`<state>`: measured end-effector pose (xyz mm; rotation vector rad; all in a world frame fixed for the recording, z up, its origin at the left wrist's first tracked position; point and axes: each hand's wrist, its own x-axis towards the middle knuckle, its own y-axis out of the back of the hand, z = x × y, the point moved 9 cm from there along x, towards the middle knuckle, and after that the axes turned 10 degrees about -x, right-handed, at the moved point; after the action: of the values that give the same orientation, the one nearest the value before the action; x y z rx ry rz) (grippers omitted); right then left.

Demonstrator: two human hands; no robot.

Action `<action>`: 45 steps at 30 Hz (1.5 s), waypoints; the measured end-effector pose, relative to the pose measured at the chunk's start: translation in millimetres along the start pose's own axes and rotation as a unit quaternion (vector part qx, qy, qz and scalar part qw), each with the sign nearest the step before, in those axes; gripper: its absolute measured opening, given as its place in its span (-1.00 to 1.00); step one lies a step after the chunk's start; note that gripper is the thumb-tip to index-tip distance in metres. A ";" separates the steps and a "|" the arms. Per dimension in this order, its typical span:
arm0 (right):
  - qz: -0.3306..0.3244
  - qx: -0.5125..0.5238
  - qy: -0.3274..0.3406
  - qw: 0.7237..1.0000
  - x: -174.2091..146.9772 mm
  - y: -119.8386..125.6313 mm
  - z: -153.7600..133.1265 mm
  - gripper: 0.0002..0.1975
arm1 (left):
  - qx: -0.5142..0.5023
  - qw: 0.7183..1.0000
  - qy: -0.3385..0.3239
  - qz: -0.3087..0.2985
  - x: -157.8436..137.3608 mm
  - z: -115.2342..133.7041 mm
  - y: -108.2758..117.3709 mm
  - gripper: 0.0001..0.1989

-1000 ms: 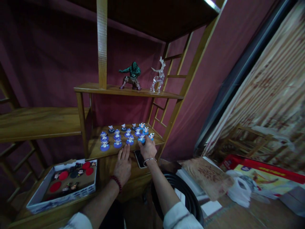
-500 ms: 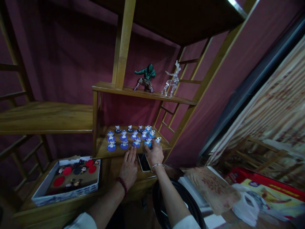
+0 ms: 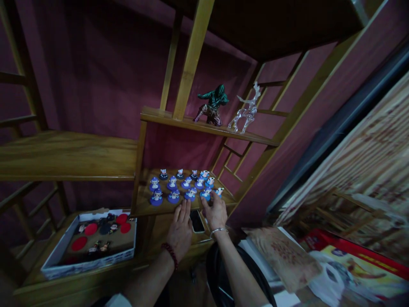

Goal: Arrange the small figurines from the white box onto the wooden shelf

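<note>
We note a narrow bare strip of shelf (image 3: 142, 209) between its front edge and the figurines (image 3: 156, 197). Our left hand (image 3: 180, 230) lies at that edge, fingers extended, released. Our right hand's (image 3: 215, 213) fingers are at the blue figurine (image 3: 206, 194), front row, near the right end; grasp or mere touch, we cannot tell. Phone (image 3: 197, 221) lies between our hands; open box (image 3: 128, 254) at left; green figure (image 3: 214, 104), clear deer (image 3: 247, 113) one shelf up. Red carton's (image 3: 361, 264) lettering: unreadable.

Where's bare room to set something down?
Bare: the brown wooden shelf at left, above the white-and-blue cardboard box. Crowded: the lower wooden shelf, with its rows of small purple-based figurines and the right hand.
</note>
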<state>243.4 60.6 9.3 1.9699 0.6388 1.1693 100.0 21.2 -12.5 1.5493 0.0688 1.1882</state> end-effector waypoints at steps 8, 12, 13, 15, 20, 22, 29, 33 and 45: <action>0.033 0.037 0.032 0.998 -4.8 3.3 -1.8 -0.53 | -0.018 1.000 -0.001 -0.001 -0.4 -1.6 -0.7 -0.68; 0.053 0.074 0.045 0.995 -11.2 7.3 -1.3 -0.53 | -0.019 1.000 -0.006 -0.009 -0.8 -0.9 1.6 -0.68; 0.055 0.082 0.048 0.994 -13.2 8.4 -1.2 -0.54 | -0.016 1.000 -0.009 -0.013 -1.1 -0.1 2.2 -0.69; 0.057 0.103 0.057 0.991 -17.5 10.7 -1.6 -0.55 | -0.010 1.000 -0.017 -0.021 -2.2 1.7 3.5 -0.70; 0.071 0.150 0.077 0.983 -30.7 20.0 -4.0 -0.60 | -0.007 0.999 -0.031 -0.034 -4.6 5.4 8.1 -0.72; 0.080 0.164 0.083 0.980 -37.1 24.9 -5.2 -0.61 | -0.009 0.999 -0.032 -0.035 -5.6 6.3 9.9 -0.72; 0.092 0.182 0.092 0.975 -63.7 31.3 -7.9 -0.66 | 0.008 0.999 -0.034 -0.041 -12.4 11.9 11.8 -0.71; 0.070 0.199 0.111 0.971 -82.5 29.4 -19.1 -0.67 | 0.020 0.999 -0.029 -0.034 -13.8 14.2 13.4 -0.71; 0.009 0.263 0.121 0.957 -127.0 26.4 -49.9 -0.65 | 0.003 0.999 0.036 -0.005 -51.3 1.0 1.0 -0.51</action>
<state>141.9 -29.8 -19.8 2.2819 1.1600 1.3644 75.1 -10.8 -43.8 1.5098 0.1278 1.2376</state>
